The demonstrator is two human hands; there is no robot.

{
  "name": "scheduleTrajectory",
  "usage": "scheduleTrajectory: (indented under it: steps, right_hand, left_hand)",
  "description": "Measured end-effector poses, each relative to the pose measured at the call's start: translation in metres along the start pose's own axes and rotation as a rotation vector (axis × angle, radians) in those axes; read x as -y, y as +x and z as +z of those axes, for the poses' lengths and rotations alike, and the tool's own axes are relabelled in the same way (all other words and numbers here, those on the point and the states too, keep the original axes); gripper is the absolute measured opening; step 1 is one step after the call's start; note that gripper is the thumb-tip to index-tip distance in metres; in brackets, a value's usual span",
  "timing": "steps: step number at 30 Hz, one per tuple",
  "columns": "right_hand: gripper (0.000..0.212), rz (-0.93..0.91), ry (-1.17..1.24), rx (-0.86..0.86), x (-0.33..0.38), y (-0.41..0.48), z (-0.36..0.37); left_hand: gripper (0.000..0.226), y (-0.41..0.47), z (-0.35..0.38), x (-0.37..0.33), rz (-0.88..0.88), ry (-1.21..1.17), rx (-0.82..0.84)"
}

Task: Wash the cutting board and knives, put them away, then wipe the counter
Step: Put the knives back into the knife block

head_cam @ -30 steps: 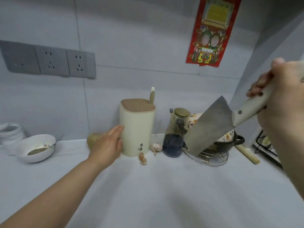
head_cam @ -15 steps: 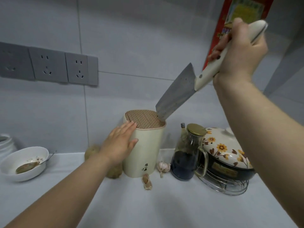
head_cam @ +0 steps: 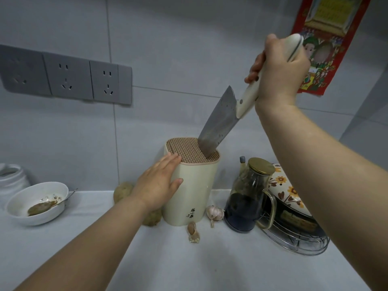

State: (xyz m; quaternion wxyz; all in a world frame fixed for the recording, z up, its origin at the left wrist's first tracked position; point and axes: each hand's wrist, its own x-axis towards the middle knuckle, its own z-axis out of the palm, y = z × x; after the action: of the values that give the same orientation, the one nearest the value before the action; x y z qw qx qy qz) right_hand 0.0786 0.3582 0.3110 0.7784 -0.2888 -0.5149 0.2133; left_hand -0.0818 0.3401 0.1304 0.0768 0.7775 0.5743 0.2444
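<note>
Head view: the right hand [head_cam: 279,68] is up at 1 o'clock in the frame, its fingers and thumb curled tight round the cream handle of a cleaver [head_cam: 218,122]. From that hand the blade slants down toward 7 o'clock, and its lower corner sits in the ribbed top of the cream knife block [head_cam: 189,198], at the top's 3 o'clock edge. Most of the blade is above the block.

The block stands upright on the white counter [head_cam: 189,259] near the wall. The left hand [head_cam: 157,185] lies flat against the block's 9 o'clock side, fingers straight and together with their tips at the upper rim and the thumb spread across the front; it grips nothing.

At 3 o'clock of the block stands a glass bottle [head_cam: 247,198] with a brass cap and dark liquid. Between the two lies a garlic bulb [head_cam: 214,213]. Beyond the bottle a flowered pot [head_cam: 287,192] sits on a wire rack [head_cam: 298,242]. At 9 o'clock of the block, partly behind the left wrist, is a potato [head_cam: 122,191]. Farther that way is a white bowl [head_cam: 42,219] holding a spoon [head_cam: 42,206].
</note>
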Motion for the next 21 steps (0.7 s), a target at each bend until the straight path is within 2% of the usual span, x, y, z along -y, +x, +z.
scheduleTrajectory:
  steps: [9, 21]
  right_hand:
    - [0.027, 0.049, -0.090, 0.075, -0.017, 0.003, 0.013]
    - [0.019, 0.313, -0.321, 0.278, -0.093, -0.025, 0.013]
  left_hand:
    - [0.058, 0.000, 0.001, -0.001, -0.023, -0.016, 0.000]
    - [0.061, 0.001, 0.002, -0.001, -0.040, -0.042, -0.005]
